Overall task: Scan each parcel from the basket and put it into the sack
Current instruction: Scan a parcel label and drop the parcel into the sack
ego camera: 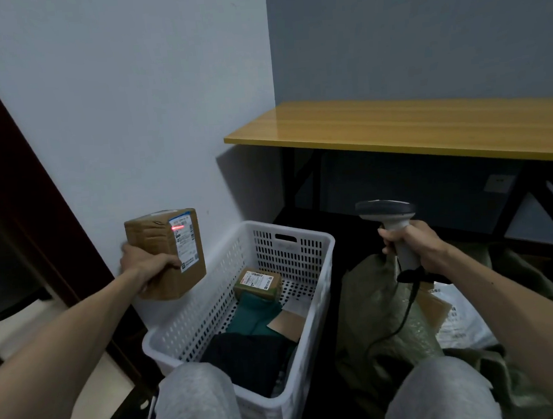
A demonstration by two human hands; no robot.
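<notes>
While the left hand (147, 264) curls its fingers (170, 262) round the brown cardboard box (153, 242), left of the white plastic basket (303, 237), hold it still. The right hand (415, 244) grips the grey scanner (384, 212) over the green sack (372, 304); aim its red line (178, 227) across the label (186, 249).

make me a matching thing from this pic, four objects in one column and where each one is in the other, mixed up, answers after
Column A
1. large cardboard box
2. scanner
3. small brown parcel
4. green sack

Column B
a. lying in the white basket, at its far end
b. held in the left hand, a red scan line on its label
c. slumped beside the basket, on the person's right
d. gripped by its handle in the right hand

Pairs: 1-b, 2-d, 3-a, 4-c
</notes>
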